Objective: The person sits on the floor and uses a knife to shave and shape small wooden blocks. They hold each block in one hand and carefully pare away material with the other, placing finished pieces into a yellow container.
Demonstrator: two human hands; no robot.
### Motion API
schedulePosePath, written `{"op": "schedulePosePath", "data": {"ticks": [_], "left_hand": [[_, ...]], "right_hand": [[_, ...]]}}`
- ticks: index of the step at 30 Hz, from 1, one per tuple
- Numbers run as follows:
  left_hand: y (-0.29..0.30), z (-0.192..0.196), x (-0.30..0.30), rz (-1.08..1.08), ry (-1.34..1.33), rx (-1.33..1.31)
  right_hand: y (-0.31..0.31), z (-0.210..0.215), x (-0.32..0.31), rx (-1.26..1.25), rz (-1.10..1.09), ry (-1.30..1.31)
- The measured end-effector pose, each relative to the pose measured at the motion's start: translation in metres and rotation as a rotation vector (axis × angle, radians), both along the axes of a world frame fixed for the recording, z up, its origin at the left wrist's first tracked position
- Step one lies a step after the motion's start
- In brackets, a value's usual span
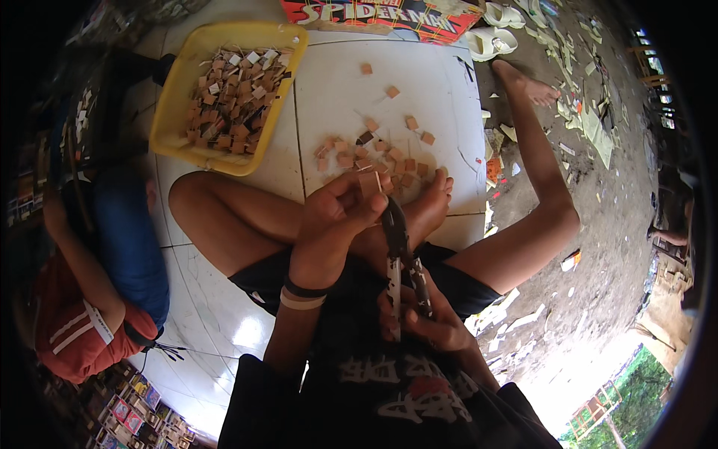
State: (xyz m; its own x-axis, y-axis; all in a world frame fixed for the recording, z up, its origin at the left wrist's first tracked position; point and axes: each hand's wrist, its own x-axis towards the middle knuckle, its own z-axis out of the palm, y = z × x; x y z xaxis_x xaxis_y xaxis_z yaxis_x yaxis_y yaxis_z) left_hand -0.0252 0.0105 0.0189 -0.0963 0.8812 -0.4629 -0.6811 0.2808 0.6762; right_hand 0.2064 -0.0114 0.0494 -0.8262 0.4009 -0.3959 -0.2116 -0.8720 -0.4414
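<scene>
Between the fingertips of my left hand (335, 213) is a small brown square piece (369, 184), with its flat face showing. My right hand (437, 323) is wrapped round the handles of a pair of worn, dark pliers (396, 238), whose paint is chipped to bare metal. The jaws of the pliers reach up to my left fingertips, close to the square piece. Whether they bite on it cannot be made out. Just beyond my hands, a loose heap of similar brown squares (407, 166) lies on the white tiles beside my bare foot.
A yellow plastic basin (166, 127) holding many such squares, some white-faced, stands at the far left. A red printed board (381, 19) and pale clogs (490, 43) are at the far edge. Another person in a red shirt (78, 329) sits left. Scraps litter the ground (598, 194) at right.
</scene>
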Motion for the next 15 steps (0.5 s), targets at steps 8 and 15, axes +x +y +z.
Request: {"op": "schedulePosePath", "data": {"ticks": [8,15], "left_hand": [[0.004,-0.005,-0.004,0.043,0.219,0.054],[0.002,-0.005,0.009,-0.035,0.403,0.178]], "right_hand": [[0.012,0.004,0.005,0.214,0.084,-0.336],[0.017,0.019,0.007,0.173,0.076,-0.362]]}}
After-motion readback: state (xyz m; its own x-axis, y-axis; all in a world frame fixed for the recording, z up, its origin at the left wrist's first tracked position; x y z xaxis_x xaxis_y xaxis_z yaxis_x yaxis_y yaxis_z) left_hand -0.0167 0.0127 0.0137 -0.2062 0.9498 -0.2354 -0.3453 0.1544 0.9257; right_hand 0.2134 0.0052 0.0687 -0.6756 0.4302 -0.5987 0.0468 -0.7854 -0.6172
